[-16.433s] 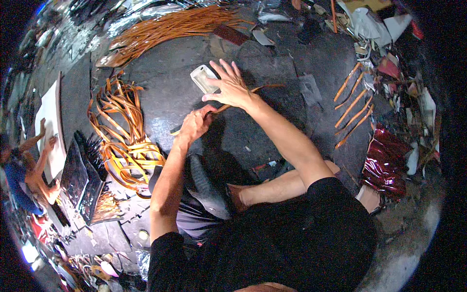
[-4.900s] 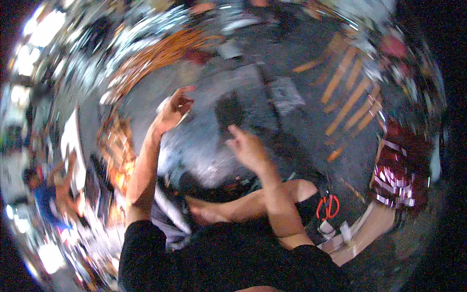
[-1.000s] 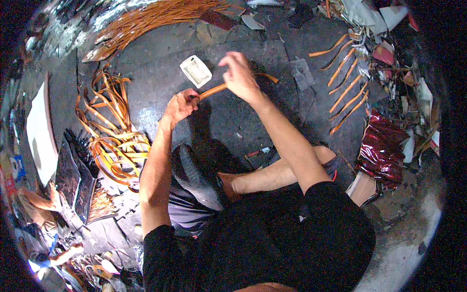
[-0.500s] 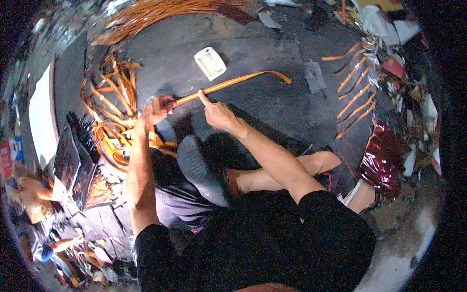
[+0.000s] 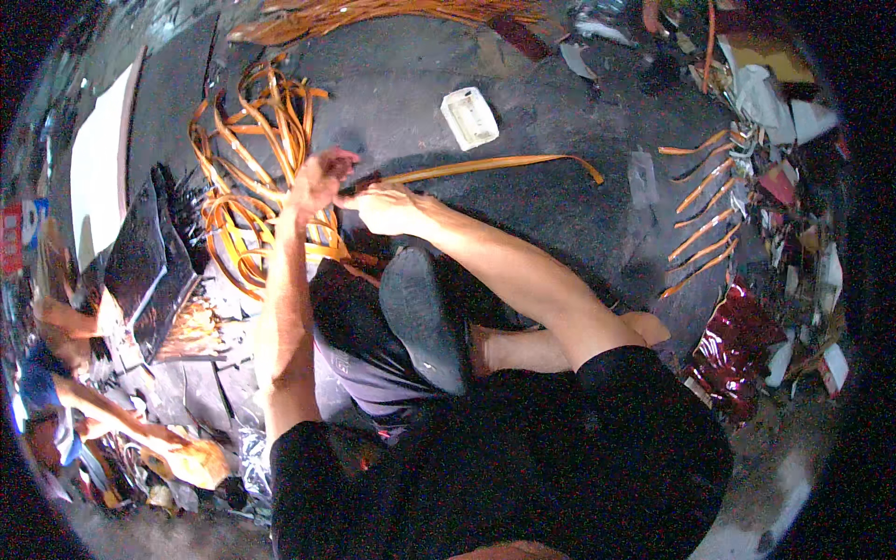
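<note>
A long, flat orange strip [image 5: 495, 164] stretches to the right from my hands above the dark mat, its far end bending down. My right hand [image 5: 387, 209] is closed on the strip's near part, index finger toward the left. Close beside it, my left hand [image 5: 315, 187] has its fingers curled; blur hides what they hold. A small dark piece shows between the two hands, too unclear to name. Behind and below my left hand lies a loose tangle of similar orange strips [image 5: 271, 140].
A white rectangular dish [image 5: 469, 119] sits on the dark mat [image 5: 560, 224]. Several short orange strips [image 5: 700, 187] lie in a row at right, near shiny dark-red sheeting [image 5: 737, 341] and scraps. A black folded sheet [image 5: 154, 261] and another person's arm [image 5: 131, 425] are at left.
My right hand has slid left along the strip, from an outstretched finger to a closed grip near my left hand. The whole view has shifted. The other person's arm reaches further in.
</note>
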`<state>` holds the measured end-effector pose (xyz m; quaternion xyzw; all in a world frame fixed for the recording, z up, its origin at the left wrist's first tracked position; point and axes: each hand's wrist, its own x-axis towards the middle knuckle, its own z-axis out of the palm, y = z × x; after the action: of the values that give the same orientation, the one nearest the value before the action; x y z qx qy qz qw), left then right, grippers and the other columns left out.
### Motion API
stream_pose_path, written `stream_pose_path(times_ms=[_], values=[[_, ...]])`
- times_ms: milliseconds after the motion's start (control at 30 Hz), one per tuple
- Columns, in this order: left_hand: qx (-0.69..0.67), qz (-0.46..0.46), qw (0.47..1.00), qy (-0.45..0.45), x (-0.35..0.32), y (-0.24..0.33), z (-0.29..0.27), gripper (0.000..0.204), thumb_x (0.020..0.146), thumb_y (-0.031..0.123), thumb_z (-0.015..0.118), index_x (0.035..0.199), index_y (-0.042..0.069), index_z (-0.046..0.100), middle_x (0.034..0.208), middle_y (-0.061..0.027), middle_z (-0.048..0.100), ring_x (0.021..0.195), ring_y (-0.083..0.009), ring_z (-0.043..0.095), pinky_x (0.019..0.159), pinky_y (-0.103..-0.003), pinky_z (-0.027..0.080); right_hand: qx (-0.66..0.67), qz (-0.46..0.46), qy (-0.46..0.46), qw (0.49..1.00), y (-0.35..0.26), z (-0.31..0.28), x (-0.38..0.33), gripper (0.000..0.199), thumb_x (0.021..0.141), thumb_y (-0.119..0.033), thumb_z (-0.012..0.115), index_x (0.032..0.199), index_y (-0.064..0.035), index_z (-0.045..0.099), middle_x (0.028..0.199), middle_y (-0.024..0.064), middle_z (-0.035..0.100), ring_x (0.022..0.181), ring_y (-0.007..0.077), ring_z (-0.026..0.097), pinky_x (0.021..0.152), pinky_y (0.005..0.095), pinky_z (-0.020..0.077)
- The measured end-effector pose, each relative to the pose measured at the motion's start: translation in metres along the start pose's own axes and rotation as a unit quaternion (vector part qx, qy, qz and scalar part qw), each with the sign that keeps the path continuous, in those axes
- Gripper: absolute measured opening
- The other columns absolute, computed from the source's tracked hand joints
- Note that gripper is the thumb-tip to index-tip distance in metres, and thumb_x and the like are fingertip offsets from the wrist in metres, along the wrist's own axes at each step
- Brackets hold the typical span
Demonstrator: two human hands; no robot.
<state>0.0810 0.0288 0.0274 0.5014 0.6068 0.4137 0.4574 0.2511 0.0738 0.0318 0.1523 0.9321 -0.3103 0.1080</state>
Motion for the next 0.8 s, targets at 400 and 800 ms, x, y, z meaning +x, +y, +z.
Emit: stream_pose_path(times_ms=[400, 800], values=[[0.426, 0.048, 0.902, -0.051, 0.011, 0.033, 0.083, 0.017, 0.080, 0.015, 0.062, 0.095, 0.011, 0.057, 0.092, -0.0126, 0.063, 0.090, -0.0339, 0.061, 0.077, -0.046, 0.044, 0.105, 0.247, 0.196, 0.943, 0.075, -0.054, -0.295, 0.038, 0.094, -0.027, 0.053, 0.127, -0.0090, 0.056, 0.096, 0.0240, 0.066, 0.084, 0.0434, 0.063, 0.081, 0.0484, 0.0488], [0.089, -0.013, 0.967, -0.239, 0.031, 0.206, 0.112, 0.025, 0.087, 0.024, 0.060, 0.102, 0.004, 0.061, 0.082, 0.0027, 0.057, 0.076, -0.0079, 0.053, 0.068, -0.022, 0.043, 0.174, 0.279, 0.185, 0.926, 0.080, -0.037, -0.332, 0.046, 0.093, -0.028, 0.051, 0.133, -0.0050, 0.048, 0.116, 0.0239, 0.060, 0.108, 0.0407, 0.057, 0.094, 0.0488, 0.0440]])
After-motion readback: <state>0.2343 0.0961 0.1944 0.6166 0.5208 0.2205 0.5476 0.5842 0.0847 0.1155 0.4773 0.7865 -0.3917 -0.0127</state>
